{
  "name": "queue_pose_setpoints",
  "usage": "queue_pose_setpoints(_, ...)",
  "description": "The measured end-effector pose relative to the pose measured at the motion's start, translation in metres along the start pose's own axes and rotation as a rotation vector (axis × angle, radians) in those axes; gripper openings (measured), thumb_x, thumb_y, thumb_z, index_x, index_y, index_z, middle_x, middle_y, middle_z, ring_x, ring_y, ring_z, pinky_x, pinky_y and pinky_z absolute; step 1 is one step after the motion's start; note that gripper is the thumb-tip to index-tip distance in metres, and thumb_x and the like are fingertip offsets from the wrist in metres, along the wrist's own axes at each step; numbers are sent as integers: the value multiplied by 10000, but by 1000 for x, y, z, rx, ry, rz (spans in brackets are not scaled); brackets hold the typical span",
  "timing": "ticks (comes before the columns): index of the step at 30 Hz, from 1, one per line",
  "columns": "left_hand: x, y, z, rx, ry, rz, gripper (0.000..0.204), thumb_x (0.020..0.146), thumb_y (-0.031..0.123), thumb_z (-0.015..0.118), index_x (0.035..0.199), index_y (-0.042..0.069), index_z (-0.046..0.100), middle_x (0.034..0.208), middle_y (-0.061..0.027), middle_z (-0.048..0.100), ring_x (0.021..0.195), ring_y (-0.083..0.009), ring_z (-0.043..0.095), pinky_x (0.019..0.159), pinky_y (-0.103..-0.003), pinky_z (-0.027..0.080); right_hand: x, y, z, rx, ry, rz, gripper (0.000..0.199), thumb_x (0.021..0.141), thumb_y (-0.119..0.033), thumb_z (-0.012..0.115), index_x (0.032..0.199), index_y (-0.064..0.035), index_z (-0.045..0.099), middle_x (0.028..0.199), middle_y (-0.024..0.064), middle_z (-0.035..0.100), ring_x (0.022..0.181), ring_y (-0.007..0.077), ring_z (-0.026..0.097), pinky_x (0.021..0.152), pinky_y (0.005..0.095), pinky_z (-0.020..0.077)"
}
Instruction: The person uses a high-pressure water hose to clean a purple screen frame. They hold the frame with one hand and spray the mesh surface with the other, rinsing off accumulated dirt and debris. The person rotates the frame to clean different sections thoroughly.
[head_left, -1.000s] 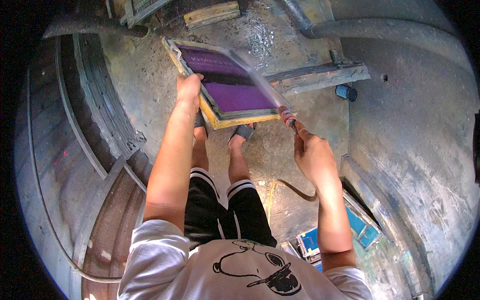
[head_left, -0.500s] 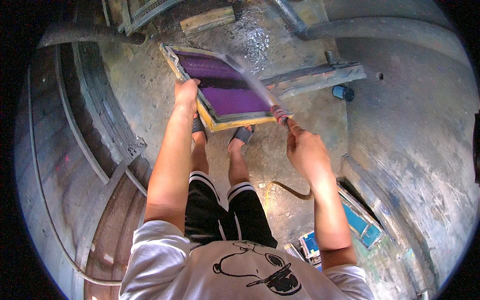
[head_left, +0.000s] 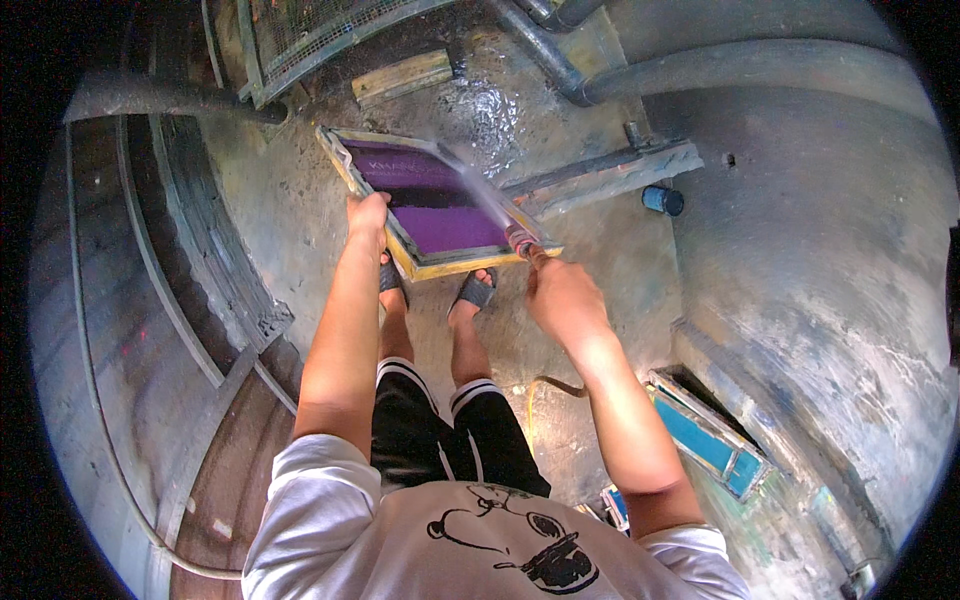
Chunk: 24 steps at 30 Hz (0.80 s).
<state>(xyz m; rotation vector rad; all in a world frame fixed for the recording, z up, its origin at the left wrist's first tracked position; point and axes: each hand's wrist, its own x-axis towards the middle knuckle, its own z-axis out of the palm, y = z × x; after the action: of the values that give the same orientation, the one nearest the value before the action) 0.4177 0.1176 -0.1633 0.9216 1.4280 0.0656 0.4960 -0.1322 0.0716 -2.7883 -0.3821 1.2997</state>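
My left hand [head_left: 367, 212] is closed around the left edge of a screen printing frame [head_left: 440, 230], holding it tilted above the floor. Its wooden rim is yellowed and stained, and the mesh is purple with a dark band across it. Faint pale marks show in the upper purple part. In my right hand [head_left: 567, 300], a spray nozzle [head_left: 519, 240] with a reddish wrap sits over the frame's right corner. From its tip a white jet of water runs along the frame's right side, up toward the far edge. My fingers hide the nozzle's rear end.
Beyond the frame lie a wooden block [head_left: 402, 77] and wet, shiny floor [head_left: 490, 120]. A low ledge [head_left: 610, 180] and a dark blue can [head_left: 662, 200] are to the right. Blue-green screens [head_left: 705, 435] lean at lower right, near a yellowish hose [head_left: 532, 410].
My right hand and the nozzle have moved left, a little farther over the frame. Pale marks now show on the purple mesh. The whole view has shifted slightly.
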Motion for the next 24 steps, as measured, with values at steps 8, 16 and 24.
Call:
queue_pose_setpoints(8,26,-9,3,111,74,47,418,811,-26,590,1220,-84,522,1049,-213,627,866,-343,660,747,-493,559,-1,-21,-6,-57,-116,0,397,953,-213,573,1299,-18,592,1057,240,712,1007,400,700,865,495,564)
queue_pose_setpoints(16,31,-1,5,43,-22,30,555,777,-29,616,1294,-86,423,1151,-268,609,962,-371,656,785,-523,549,-9,-47,-22,-26,-119,-25,311,959,-129,519,1200,16,651,1081,243,710,1029,401,697,875,486,565)
queue_pose_setpoints(24,24,5,6,21,-27,54,357,789,-43,558,1140,-105,571,990,-187,637,818,-334,658,727,-507,574,-5,-53,-23,10,-65,-93,312,970,-122,482,1158,53,659,1060,250,715,1019,400,702,877,476,567)
